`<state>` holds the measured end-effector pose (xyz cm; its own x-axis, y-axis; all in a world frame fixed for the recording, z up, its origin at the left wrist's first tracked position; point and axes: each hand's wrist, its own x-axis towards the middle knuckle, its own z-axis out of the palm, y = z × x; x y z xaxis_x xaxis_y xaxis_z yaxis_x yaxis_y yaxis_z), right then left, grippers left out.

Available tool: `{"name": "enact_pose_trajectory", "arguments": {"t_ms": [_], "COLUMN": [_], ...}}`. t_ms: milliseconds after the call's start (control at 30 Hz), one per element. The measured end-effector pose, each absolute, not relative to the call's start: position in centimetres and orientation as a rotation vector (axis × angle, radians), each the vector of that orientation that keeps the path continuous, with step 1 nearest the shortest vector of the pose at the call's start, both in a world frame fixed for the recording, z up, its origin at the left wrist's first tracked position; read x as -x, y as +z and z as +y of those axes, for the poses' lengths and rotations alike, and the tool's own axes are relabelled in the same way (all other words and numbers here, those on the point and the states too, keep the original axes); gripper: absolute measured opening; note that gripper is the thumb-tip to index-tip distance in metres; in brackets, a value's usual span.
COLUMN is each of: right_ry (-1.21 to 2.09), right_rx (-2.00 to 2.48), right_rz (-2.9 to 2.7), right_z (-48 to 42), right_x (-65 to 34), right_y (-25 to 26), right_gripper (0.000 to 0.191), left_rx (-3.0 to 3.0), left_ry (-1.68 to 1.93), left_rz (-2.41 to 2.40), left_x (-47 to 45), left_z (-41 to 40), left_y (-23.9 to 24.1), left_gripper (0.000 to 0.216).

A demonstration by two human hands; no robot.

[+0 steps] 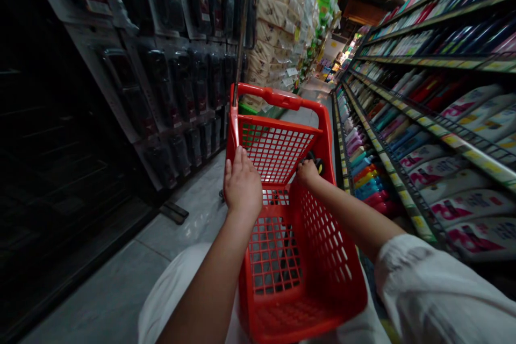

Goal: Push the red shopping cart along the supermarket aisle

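Observation:
A red plastic shopping cart (298, 258) with mesh walls stands right in front of me in a shop aisle, and I see nothing inside it. My left hand (242, 185) is wrapped over the cart's left rim, fingers curled on the edge. My right hand (307, 172) is closed on the right rim, next to a small dark round part of the cart. The cart's red push handle (278, 98) rises at the far end. White sleeves cover my upper arms.
Dark packaged goods (177, 80) hang on the left display. Stacked tissue packs (278, 16) stand further along the left. Shelves of bottles and refill pouches (435, 134) line the right. A grey tiled floor (121, 279) runs down the narrow aisle.

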<state>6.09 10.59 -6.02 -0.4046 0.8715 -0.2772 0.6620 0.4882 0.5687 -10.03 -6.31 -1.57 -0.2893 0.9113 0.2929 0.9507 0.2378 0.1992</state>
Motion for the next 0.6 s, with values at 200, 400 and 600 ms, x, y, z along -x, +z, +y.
{"name": "enact_pose_trajectory", "arguments": {"t_ms": [200, 400, 600], "right_ry": [0.365, 0.285, 0.24], "right_rx": [-1.245, -1.227, -1.268], "right_rz": [2.133, 2.135, 2.136], "right_z": [10.0, 10.5, 10.2], "right_x": [-5.4, -5.0, -5.0], "right_y": [-14.1, -18.1, -19.6], "right_gripper": [0.04, 0.044, 0.046], "left_rx": [1.814, 1.839, 1.845], "left_ry": [-0.507, -0.461, -0.504], "left_rz": [-2.385, -2.422, -2.42], "left_x": [9.9, 10.0, 10.1], "left_z": [-6.4, -6.5, -6.4], "left_y": [-1.6, -1.3, -1.2], "left_gripper": [0.051, 0.05, 0.05]}}
